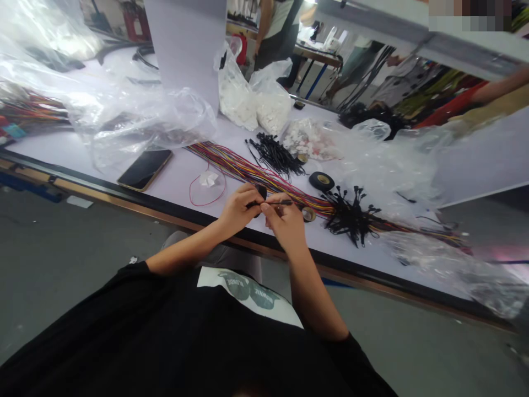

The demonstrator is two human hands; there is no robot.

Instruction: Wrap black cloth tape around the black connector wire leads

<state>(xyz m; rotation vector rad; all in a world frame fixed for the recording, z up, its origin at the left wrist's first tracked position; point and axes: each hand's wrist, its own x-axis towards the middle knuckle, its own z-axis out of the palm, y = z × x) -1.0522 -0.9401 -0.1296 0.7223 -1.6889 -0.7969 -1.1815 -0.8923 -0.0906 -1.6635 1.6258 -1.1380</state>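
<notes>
The two hands meet over the front part of a white worktop (176, 184), both curled nearly closed with fingertips together. The left hand (239, 208) and the right hand (286, 220) pinch a thin black cable (273, 203) between them, just above the front edge. A dark piece also shows by the left fingers, too covered to name.

Directly behind the hands, a long bundle of red, yellow and dark wires (231, 162) runs slantwise along the worktop, its right part among black plug-ended leads (351, 215). Beyond the bundle lie a heap of black connector leads (276, 154) and a roll of black tape (316, 182); a smaller tape roll (308, 214) sits just beside the right hand. To the left are a smartphone (144, 169) and a loop of red wire (191, 190) around a small white piece (209, 178).

Clear plastic sheeting (140, 118) covers much of the left, and knotted bags of white parts (273, 102) stand at the back near a white upright panel (188, 49). Past them, the room shows a blue-legged table (318, 55) and a standing person (281, 27). Grey floor (61, 264) lies in front.
</notes>
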